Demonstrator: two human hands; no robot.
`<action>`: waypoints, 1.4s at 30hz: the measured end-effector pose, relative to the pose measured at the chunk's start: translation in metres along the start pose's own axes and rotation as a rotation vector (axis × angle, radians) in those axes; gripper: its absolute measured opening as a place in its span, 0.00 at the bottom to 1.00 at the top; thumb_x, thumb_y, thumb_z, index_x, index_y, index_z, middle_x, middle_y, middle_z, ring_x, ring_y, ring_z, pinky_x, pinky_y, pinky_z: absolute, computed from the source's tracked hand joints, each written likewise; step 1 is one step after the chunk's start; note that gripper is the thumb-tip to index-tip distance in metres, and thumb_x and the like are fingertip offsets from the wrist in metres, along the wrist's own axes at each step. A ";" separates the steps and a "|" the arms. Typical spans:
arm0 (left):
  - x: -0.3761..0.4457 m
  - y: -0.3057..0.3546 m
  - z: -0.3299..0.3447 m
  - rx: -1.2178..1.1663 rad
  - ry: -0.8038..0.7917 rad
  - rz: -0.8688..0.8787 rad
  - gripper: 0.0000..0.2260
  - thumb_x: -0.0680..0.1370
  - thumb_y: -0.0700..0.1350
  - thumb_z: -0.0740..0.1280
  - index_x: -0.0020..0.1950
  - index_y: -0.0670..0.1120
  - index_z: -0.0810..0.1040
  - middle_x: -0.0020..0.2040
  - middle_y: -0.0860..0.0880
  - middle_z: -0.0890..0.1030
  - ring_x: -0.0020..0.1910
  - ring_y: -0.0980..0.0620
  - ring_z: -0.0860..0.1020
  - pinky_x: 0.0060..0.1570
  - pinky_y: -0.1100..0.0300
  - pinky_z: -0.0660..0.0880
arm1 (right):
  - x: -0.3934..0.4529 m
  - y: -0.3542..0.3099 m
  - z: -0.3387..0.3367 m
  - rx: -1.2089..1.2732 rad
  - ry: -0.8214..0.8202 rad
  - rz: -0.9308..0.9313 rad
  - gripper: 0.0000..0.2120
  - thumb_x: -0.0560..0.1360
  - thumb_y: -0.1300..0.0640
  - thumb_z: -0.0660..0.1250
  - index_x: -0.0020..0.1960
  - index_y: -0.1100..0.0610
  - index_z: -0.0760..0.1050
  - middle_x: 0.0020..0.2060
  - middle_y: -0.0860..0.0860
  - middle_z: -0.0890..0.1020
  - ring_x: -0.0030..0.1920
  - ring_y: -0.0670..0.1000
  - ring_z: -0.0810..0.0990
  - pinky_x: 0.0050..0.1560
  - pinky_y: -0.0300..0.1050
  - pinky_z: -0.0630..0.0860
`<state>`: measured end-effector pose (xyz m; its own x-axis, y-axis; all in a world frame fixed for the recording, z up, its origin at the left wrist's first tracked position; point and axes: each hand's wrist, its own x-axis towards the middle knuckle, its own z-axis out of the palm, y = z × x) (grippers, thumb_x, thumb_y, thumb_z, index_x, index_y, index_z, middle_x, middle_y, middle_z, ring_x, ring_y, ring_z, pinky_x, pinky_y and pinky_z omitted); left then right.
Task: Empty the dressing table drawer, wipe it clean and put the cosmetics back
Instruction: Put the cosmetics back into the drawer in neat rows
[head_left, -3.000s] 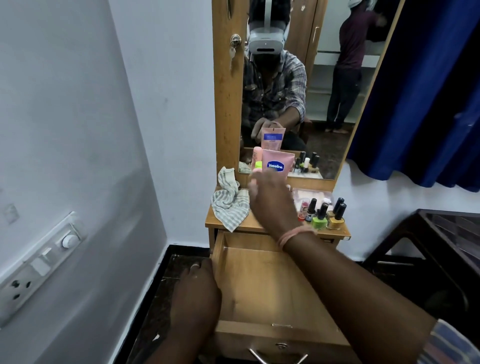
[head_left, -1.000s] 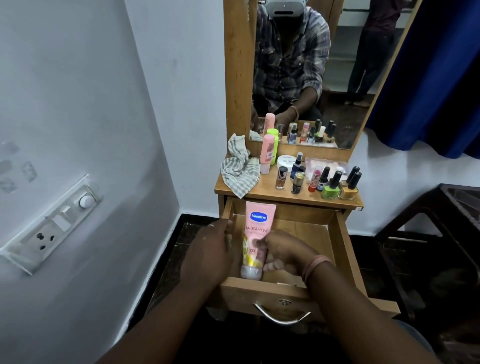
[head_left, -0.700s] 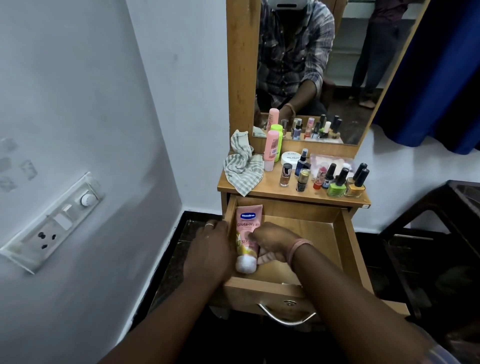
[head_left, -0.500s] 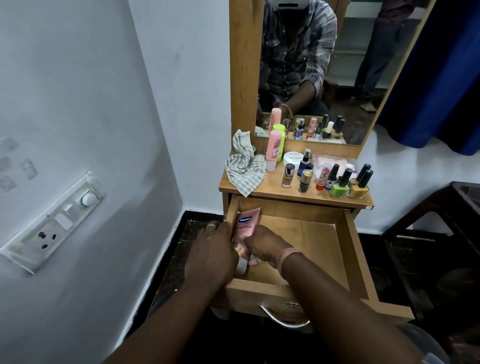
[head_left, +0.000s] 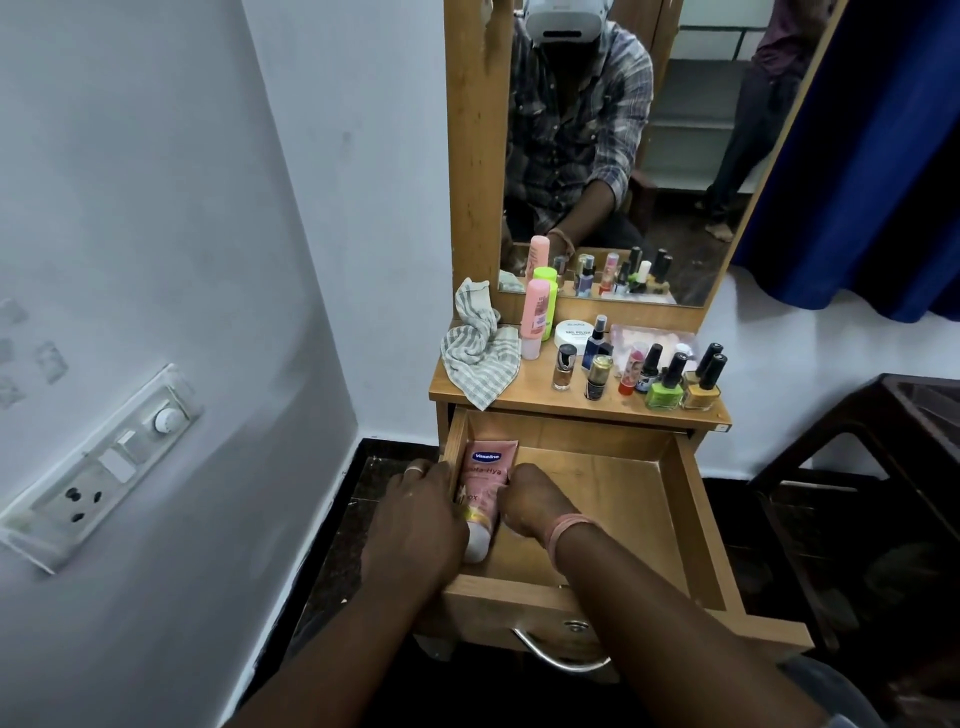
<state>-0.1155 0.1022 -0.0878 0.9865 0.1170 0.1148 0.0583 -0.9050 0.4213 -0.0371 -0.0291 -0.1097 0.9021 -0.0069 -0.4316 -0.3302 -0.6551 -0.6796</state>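
The pink Vaseline tube (head_left: 484, 479) lies along the open drawer (head_left: 613, 499)'s left wall, clamped between my left hand (head_left: 422, 512) and right hand (head_left: 530, 501), fingers curled round it. Far above, nail polish bottles (head_left: 670, 382) and a checked cloth (head_left: 480, 353) crowd the tabletop (head_left: 535, 387).

Switch panel (head_left: 98, 467) with sockets and dial on the white wall at left, blue curtain (head_left: 872, 156) hanging at upper right, dark wooden chair (head_left: 857, 499) at right, black floor (head_left: 332, 545) below.
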 end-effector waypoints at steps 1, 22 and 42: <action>-0.001 0.000 0.000 -0.002 0.001 -0.005 0.18 0.80 0.46 0.62 0.70 0.50 0.74 0.64 0.45 0.77 0.63 0.46 0.75 0.59 0.53 0.74 | 0.000 0.001 -0.001 -0.039 0.005 -0.024 0.05 0.78 0.59 0.68 0.52 0.56 0.82 0.46 0.54 0.84 0.45 0.53 0.82 0.47 0.45 0.79; 0.001 -0.002 0.004 -0.012 0.017 -0.025 0.18 0.81 0.46 0.59 0.71 0.52 0.74 0.64 0.47 0.78 0.63 0.48 0.74 0.59 0.54 0.75 | 0.004 -0.063 -0.106 -0.473 0.648 -0.423 0.15 0.77 0.68 0.65 0.62 0.60 0.76 0.58 0.59 0.77 0.54 0.59 0.81 0.48 0.49 0.77; 0.005 -0.005 0.011 0.015 0.038 -0.015 0.18 0.80 0.45 0.59 0.69 0.51 0.75 0.63 0.47 0.78 0.61 0.47 0.75 0.59 0.50 0.76 | -0.029 0.055 -0.102 -0.160 0.432 -0.264 0.04 0.74 0.60 0.74 0.44 0.52 0.79 0.37 0.45 0.82 0.38 0.40 0.79 0.34 0.34 0.68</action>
<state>-0.1088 0.1033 -0.0993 0.9790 0.1460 0.1424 0.0759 -0.9088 0.4102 -0.0533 -0.1420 -0.0740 0.9922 -0.1146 0.0481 -0.0605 -0.7834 -0.6186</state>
